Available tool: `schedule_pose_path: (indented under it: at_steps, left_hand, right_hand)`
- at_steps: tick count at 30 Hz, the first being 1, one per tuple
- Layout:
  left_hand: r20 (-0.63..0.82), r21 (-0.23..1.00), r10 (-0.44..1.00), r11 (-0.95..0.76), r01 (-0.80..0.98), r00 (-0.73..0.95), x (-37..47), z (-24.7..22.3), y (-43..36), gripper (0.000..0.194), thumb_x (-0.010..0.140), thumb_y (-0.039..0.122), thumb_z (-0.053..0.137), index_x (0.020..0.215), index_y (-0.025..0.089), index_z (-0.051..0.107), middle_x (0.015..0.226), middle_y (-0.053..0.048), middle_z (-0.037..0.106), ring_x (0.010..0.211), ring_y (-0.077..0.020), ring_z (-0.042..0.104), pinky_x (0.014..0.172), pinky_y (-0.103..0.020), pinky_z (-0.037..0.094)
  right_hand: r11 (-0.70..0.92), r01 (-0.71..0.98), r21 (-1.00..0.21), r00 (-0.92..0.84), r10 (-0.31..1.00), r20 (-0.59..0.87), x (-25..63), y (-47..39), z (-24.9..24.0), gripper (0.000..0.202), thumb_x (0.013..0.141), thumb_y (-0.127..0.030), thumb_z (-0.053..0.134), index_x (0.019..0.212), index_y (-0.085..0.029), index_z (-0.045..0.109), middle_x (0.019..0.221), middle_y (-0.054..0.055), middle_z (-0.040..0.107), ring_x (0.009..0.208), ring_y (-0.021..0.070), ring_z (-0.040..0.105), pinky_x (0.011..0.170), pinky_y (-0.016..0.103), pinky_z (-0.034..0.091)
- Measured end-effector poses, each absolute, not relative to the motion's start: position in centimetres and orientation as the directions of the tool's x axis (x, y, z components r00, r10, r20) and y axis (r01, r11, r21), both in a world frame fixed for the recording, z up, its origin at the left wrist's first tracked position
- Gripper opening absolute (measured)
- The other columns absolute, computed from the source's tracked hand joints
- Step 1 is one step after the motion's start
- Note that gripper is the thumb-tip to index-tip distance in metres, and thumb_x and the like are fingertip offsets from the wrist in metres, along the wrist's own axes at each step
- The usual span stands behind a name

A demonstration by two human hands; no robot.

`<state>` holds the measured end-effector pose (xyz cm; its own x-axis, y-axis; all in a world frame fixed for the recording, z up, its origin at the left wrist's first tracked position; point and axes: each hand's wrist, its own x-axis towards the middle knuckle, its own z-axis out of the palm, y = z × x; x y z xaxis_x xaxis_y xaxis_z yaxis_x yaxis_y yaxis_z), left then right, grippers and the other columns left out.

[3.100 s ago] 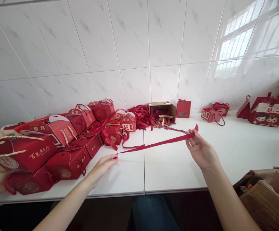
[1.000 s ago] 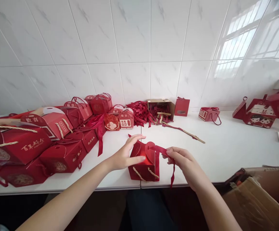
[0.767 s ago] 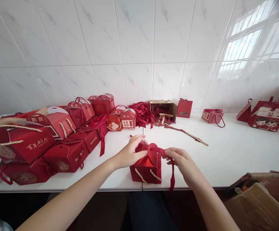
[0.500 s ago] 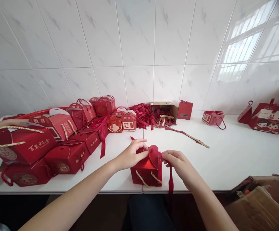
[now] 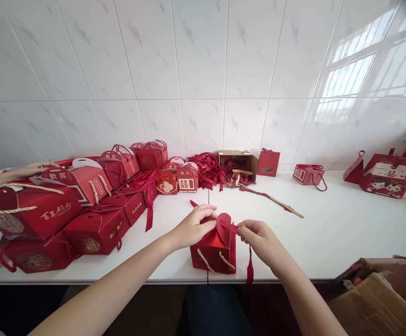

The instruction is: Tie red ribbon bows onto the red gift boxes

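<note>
A shiny red gift box (image 5: 208, 254) with a twisted gold cord handle stands upright near the table's front edge. My left hand (image 5: 196, 225) grips its top, thumb and fingers on the closing flaps. From the rounded top flap a red ribbon (image 5: 229, 227) runs to the right, and my right hand (image 5: 255, 233) pinches it between thumb and fingers. The ribbon's loose end hangs below that hand over the table edge. Another bit of ribbon sticks out behind my left hand.
Many red gift boxes (image 5: 94, 228) are stacked at left, where another person's hand (image 5: 37, 169) reaches over them. A ribbon pile (image 5: 206, 169) and an open carton (image 5: 254, 163) stand by the wall. More boxes (image 5: 387, 179) are at right. A cardboard box (image 5: 381, 303) sits front right.
My right hand has shifted slightly right and down, and the ribbon stretches straighter from the flap. My left hand stays on the box. The other person's hand has come further in from the left.
</note>
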<state>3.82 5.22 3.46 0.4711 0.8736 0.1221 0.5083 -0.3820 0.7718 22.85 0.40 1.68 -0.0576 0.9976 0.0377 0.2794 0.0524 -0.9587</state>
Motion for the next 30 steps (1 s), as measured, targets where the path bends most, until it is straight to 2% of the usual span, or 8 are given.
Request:
schedule_pose_path:
  at_steps: [6, 8, 12, 14, 18, 24, 27, 30]
  left_hand:
    - [0.138, 0.810, 0.878, -0.366, 0.459, 0.458, 4.1, 3.3, 5.4, 0.013, 0.077, 0.029, 0.047, 0.070, 0.020, 0.052, 0.121, -0.007, 0.054, 0.118, -0.0258, 0.045, 0.103, -0.041, 0.031]
    - [0.139, 0.839, 0.887, -0.342, 0.423, 0.440, 4.0, 3.4, 5.6, 0.013, 0.078, 0.029, 0.044, 0.071, 0.021, 0.051, 0.121, -0.006, 0.054, 0.118, -0.0255, 0.045, 0.102, -0.042, 0.031]
    - [0.214, 0.831, 0.870, -0.401, 0.386, 0.443, 4.1, 4.8, 5.8, 0.012, 0.078, 0.027, 0.042, 0.071, 0.021, 0.049, 0.123, -0.005, 0.054, 0.120, -0.0245, 0.043, 0.104, -0.042, 0.028]
    - [0.280, 0.796, 0.844, -0.470, 0.381, 0.457, 4.3, 5.9, 5.7, 0.013, 0.078, 0.028, 0.042, 0.072, 0.021, 0.050, 0.123, -0.004, 0.054, 0.122, -0.0248, 0.041, 0.104, -0.042, 0.029]
    - [0.384, 0.726, 0.819, -0.553, 0.408, 0.427, 4.1, 7.2, 4.9, 0.016, 0.082, 0.031, 0.042, 0.086, 0.022, 0.054, 0.121, -0.004, 0.053, 0.122, -0.0246, 0.041, 0.105, -0.041, 0.029]
    - [0.174, 0.664, 0.882, -0.433, 0.609, 0.438, 2.0, 4.7, 3.7, 0.050, 0.074, 0.040, 0.061, 0.120, 0.028, 0.047, 0.131, -0.007, 0.046, 0.126, -0.0290, 0.036, 0.106, -0.046, 0.028]
    - [0.109, 0.732, 0.913, -0.341, 0.591, 0.392, 1.7, 2.7, 3.7, 0.055, 0.078, 0.042, 0.056, 0.129, 0.027, 0.041, 0.139, -0.008, 0.039, 0.132, -0.0299, 0.029, 0.108, -0.048, 0.023]
    - [0.072, 0.847, 0.931, -0.246, 0.472, 0.357, 2.1, 1.3, 3.9, 0.059, 0.083, 0.043, 0.049, 0.137, 0.027, 0.032, 0.148, -0.006, 0.029, 0.137, -0.0279, 0.021, 0.111, -0.047, 0.020]
  right_hand:
    - [0.089, 0.369, -0.925, -0.060, 0.996, 0.072, 23.0, 0.8, 1.1, 0.024, 0.077, -0.039, 0.049, 0.063, -0.019, 0.054, 0.071, 0.002, 0.057, 0.074, 0.0187, 0.051, 0.068, 0.031, 0.038]
    - [0.122, 0.388, -0.914, -0.004, 0.991, 0.130, 23.0, 1.1, 1.0, 0.028, 0.077, -0.046, 0.052, 0.083, -0.020, 0.060, 0.096, 0.007, 0.061, 0.094, 0.0239, 0.053, 0.080, 0.035, 0.039]
    - [0.258, 0.336, -0.906, -0.072, 0.966, 0.249, 22.5, 2.1, 2.2, 0.044, 0.080, -0.049, 0.052, 0.116, -0.025, 0.054, 0.130, 0.007, 0.048, 0.121, 0.0230, 0.041, 0.096, 0.036, 0.034]
    - [0.313, 0.253, -0.915, -0.216, 0.941, 0.262, 21.9, 2.8, 3.1, 0.037, 0.082, -0.047, 0.051, 0.110, -0.024, 0.058, 0.125, 0.005, 0.052, 0.118, 0.0209, 0.045, 0.094, 0.033, 0.036]
    - [0.323, 0.056, -0.945, -0.344, 0.895, 0.285, 21.3, 3.9, 4.4, 0.028, 0.081, -0.045, 0.054, 0.079, -0.018, 0.061, 0.082, 0.001, 0.063, 0.080, 0.0161, 0.058, 0.073, 0.029, 0.043]
    - [0.513, -0.095, -0.853, 0.013, 0.858, 0.514, 24.0, 1.0, 7.3, 0.021, 0.085, -0.038, 0.053, 0.078, -0.020, 0.062, 0.084, 0.003, 0.066, 0.089, 0.0174, 0.059, 0.088, 0.034, 0.042]
    - [0.680, -0.125, -0.722, 0.218, 0.729, 0.649, 25.9, -2.2, 9.4, 0.014, 0.085, -0.031, 0.054, 0.079, -0.024, 0.064, 0.080, 0.002, 0.062, 0.079, 0.0174, 0.059, 0.080, 0.036, 0.046]
    - [0.784, -0.045, -0.619, 0.446, 0.570, 0.690, 27.9, -4.9, 10.2, 0.012, 0.084, -0.028, 0.055, 0.076, -0.025, 0.064, 0.074, 0.001, 0.057, 0.065, 0.0143, 0.056, 0.057, 0.030, 0.043]
